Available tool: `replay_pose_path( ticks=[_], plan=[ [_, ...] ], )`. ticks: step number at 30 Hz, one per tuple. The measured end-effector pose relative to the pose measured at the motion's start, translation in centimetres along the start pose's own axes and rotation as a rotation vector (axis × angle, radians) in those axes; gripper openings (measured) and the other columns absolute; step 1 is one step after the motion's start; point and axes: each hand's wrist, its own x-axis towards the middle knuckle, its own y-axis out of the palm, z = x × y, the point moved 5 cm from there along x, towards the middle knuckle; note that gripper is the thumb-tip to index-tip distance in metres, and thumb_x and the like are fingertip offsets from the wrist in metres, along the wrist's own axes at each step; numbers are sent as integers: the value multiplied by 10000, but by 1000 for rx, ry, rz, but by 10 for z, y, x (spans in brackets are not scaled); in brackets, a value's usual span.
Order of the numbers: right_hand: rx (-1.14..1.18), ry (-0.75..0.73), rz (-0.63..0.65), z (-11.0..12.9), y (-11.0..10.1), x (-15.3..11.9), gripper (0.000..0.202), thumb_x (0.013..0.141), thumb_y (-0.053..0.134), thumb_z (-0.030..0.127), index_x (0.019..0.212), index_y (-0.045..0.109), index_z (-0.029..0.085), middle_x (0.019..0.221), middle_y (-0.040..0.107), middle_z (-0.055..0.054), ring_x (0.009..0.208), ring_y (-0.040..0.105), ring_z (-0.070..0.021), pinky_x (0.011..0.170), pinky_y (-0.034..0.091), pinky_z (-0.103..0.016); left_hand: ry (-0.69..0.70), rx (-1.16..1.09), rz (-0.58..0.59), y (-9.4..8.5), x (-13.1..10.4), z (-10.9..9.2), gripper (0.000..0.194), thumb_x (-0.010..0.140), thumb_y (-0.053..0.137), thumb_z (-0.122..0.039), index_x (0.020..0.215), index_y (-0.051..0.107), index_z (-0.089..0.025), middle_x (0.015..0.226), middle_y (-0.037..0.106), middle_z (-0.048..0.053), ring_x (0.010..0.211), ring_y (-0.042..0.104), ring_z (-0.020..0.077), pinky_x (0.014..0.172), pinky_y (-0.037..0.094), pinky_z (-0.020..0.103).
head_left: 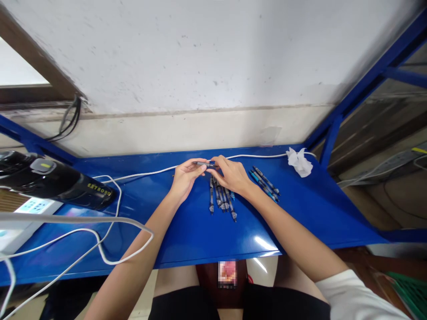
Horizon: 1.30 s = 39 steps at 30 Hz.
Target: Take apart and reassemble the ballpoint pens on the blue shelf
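A dark pen with a grey grip (207, 164) is held roughly level above the blue table (196, 235). My left hand (187, 178) pinches its left part between thumb and fingers. At its right end, the fingers of my right hand (231, 175) are closed on the same pen. Just below my hands lies a loose group of several pens (222, 195) with clear wrapping at their lower ends, their upper parts partly hidden by my right hand. Farther right, several black and blue pens (265, 183) lie side by side at a slant.
A black bottle (80, 186) lies at the left beside a white power strip (33, 209). White cables (100, 242) loop across the left side and over my left forearm. Crumpled white tissue (299, 162) rests at the back right. A wall (187, 129) and blue frame posts (330, 138) bound the table.
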Motion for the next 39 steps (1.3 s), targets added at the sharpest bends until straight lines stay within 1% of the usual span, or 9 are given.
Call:
replay_pose_path(
  ticks=[4,9,13,17,20,27,31,34,39],
  plan=[
    [-32,-12,36,1,2,0,393,1230,333,380,1176,674,191,1091,749,-90,808,677,-179,629,349,-311,3,-2,-3,0,0,0,321,725,1024,-290,1003,883,-212,1099,844,84,868,727,171,764,571,289],
    [-7,-6,5,0,1,-1,352,1217,408,441,1278,648,191,1156,760,-102,869,703,-193,646,377,-309,4,-20,-3,-1,0,0,309,735,1014,-280,1009,886,-218,1094,843,81,888,733,174,762,568,282],
    [-40,-33,18,1,2,-1,382,1231,341,356,1158,678,191,1046,757,-81,820,689,-186,643,357,-323,5,-30,-4,-1,0,1,270,754,1005,-286,986,890,-210,1069,842,79,852,714,152,754,565,269],
    [0,-23,-20,0,-1,-1,364,1219,407,433,1261,667,182,1129,771,-100,863,710,-193,670,391,-313,13,-28,-16,-2,1,0,274,754,1008,-292,989,893,-210,1062,850,86,864,730,166,780,581,289],
    [35,-24,-14,0,-1,-1,377,1221,400,416,1185,701,193,1084,784,-96,862,713,-193,694,406,-310,36,-24,-22,-3,2,0,262,749,1013,-286,968,896,-202,1048,855,91,851,735,170,846,597,319],
    [357,85,-86,-6,2,-1,333,1190,496,414,1160,758,212,1078,835,-64,906,751,-194,815,506,-301,61,-8,-13,-5,2,-3,253,753,1010,-277,961,899,-184,1052,862,105,834,739,164,882,602,317],
    [427,75,-148,-7,-2,-1,306,1128,624,468,1174,752,194,1052,814,-74,851,725,-195,757,498,-303,70,-30,-21,-5,2,-5,265,742,1012,-267,960,896,-170,1039,860,105,835,736,154,881,595,302],
    [458,65,-156,-7,-3,0,291,1145,590,437,1098,768,212,1044,811,-68,832,706,-188,768,488,-310,68,-37,-26,-4,2,-5,270,742,1016,-274,958,896,-165,1023,858,103,815,726,143,866,589,292],
    [647,194,-122,-12,2,3,273,1094,667,448,996,784,221,861,783,-7,685,640,-152,668,434,-291,79,-9,-34,-5,2,-5,267,753,1013,-297,954,893,-167,1035,857,110,809,719,150,862,590,311]
  ],
)
